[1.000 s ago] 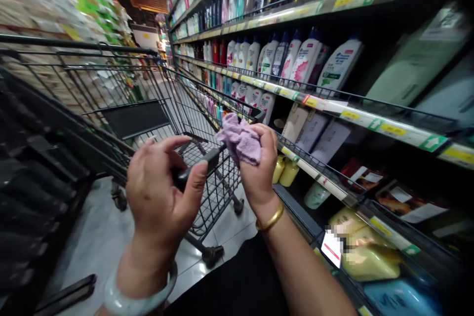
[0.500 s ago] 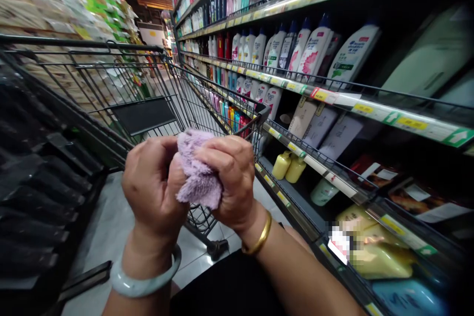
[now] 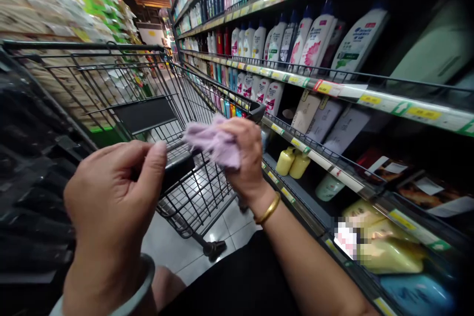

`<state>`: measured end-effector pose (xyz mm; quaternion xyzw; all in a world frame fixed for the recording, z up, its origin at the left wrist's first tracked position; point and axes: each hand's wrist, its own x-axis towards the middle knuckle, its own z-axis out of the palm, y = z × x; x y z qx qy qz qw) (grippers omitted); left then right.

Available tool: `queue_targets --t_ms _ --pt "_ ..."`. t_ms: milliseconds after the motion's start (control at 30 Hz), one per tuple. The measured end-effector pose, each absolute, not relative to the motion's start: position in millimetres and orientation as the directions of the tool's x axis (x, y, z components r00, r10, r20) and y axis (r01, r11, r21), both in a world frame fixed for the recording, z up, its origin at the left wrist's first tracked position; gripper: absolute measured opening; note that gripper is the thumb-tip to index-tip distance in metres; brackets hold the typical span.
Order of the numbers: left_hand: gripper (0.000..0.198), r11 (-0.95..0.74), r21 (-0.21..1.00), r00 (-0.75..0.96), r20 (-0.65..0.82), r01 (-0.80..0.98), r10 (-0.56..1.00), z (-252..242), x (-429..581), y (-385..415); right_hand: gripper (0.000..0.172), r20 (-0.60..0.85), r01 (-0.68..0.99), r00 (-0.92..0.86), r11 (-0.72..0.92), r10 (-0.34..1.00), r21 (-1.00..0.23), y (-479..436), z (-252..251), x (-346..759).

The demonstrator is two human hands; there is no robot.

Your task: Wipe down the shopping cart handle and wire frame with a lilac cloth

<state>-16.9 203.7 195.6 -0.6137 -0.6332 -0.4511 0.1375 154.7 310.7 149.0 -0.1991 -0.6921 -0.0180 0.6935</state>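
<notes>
Lilac cloth [image 3: 215, 144] sits bunched and clamped in the right hand [image 3: 246, 160], held just above the black cart handle [image 3: 179, 170], which runs between both hands; the left hand [image 3: 111, 207] curls at its near end, grip unclear. Wiping seems underway, with the bar probably not yet finished

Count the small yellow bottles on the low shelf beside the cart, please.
2. The left yellow bottle stands on the low shelf beyond the right hand; the right yellow bottle is next to it. Others may hide behind.
</notes>
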Motion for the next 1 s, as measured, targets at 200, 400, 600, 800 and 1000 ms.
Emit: queue_targets --t_ms 200,400,600,800,1000 --pt "0.029 -0.139 0.313 -0.158 0.756 0.939 0.636 210 13 193 0.029 0.947 0.229 0.133 0.921 0.292 -0.316 298 143 139" --pt "0.054 0.095 0.348 -0.313 0.651 0.933 0.692 206 12 200 0.019 0.937 0.345 0.233 0.879 0.260 -0.330 332 126 154" --pt "0.069 0.290 0.127 -0.312 0.528 0.949 0.790 222 11 201 0.028 0.893 0.330 0.259 0.835 0.369 -0.440 332 112 144" --pt "0.061 0.229 0.132 -0.264 0.511 0.964 0.818 225 17 199 0.025 0.909 0.258 0.124 0.872 0.398 -0.417 350 109 157" --pt "0.053 0.174 -0.172 -0.118 0.298 0.970 0.947 242 6 216 0.034 0.848 0.198 0.198 0.827 0.491 -0.525 333 111 141"
